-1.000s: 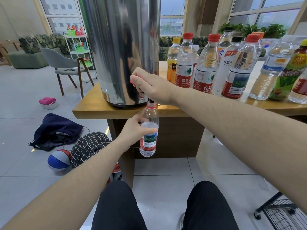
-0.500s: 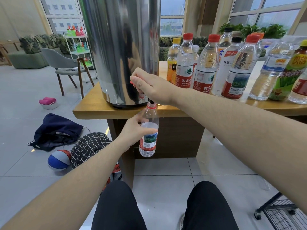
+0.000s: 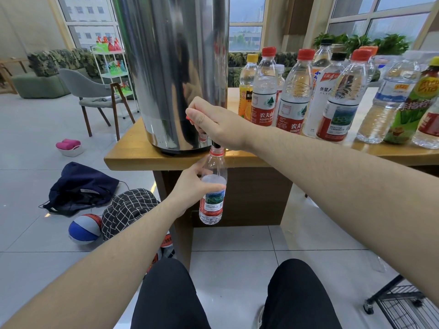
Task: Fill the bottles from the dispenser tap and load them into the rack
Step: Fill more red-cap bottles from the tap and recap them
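Nothing has visibly moved since the earlier frames: both hands and the bottle sit where they were. The left hand (image 3: 190,189) wraps its fingers and thumb round the clear plastic bottle with a red neck ring and a red, white and green label (image 3: 213,188), holding it upright below the edge of the smooth honey-coloured wooden tabletop (image 3: 133,157), its mouth right under the small black spout (image 3: 215,145). Water with a frothy surface reaches the bottle's shoulder. The label's print is too small to read. The right hand (image 3: 215,122) is curled over the red tap lever (image 3: 188,118) at the foot of the tall cylindrical polished-steel dispenser (image 3: 173,72), whose mirror-like wall reflects the room.

A row of ribbed clear plastic bottles (image 3: 342,96) stands on the tabletop right of the dispenser, most with red caps, one yellow-capped with an orange label; two red labels read "NONGFU". A black wire rack on castors (image 3: 401,307) stands on the glossy grey floor tiles at lower right. Left of the table lie a dark blue cloth bag (image 3: 80,186), a black-and-white checked bag (image 3: 128,210) and a blue, white and red ball (image 3: 84,229).
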A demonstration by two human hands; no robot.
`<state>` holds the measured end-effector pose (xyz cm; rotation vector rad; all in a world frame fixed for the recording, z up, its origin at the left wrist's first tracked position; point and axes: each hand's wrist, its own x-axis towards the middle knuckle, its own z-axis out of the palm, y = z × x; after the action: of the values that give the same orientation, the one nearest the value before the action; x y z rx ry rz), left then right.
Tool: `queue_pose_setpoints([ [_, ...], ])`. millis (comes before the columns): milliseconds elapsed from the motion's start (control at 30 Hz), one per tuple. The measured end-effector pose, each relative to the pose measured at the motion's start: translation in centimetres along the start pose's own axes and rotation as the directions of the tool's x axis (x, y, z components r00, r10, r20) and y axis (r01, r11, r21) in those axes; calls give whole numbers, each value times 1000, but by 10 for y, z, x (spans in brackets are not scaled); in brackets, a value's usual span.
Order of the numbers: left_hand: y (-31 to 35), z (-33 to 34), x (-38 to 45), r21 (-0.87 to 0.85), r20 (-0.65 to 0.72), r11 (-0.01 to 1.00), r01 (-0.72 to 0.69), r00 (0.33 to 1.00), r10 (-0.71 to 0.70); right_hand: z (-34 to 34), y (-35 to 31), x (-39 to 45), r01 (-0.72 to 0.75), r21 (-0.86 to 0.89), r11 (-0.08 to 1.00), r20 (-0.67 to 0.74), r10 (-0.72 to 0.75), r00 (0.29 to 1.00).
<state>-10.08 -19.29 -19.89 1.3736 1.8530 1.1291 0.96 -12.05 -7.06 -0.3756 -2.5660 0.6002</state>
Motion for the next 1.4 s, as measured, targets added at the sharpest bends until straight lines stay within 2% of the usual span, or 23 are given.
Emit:
queue_pose_setpoints([
  [567, 3, 1, -1, 57, -17, 998, 0, 1000, 1, 0, 1, -1, 0, 9, 1000, 6, 0, 1000],
  [1400, 7, 1, -4, 24, -20, 1000, 13, 1000, -13, 1, -1, -1, -13, -8, 1000, 12, 13, 1000],
])
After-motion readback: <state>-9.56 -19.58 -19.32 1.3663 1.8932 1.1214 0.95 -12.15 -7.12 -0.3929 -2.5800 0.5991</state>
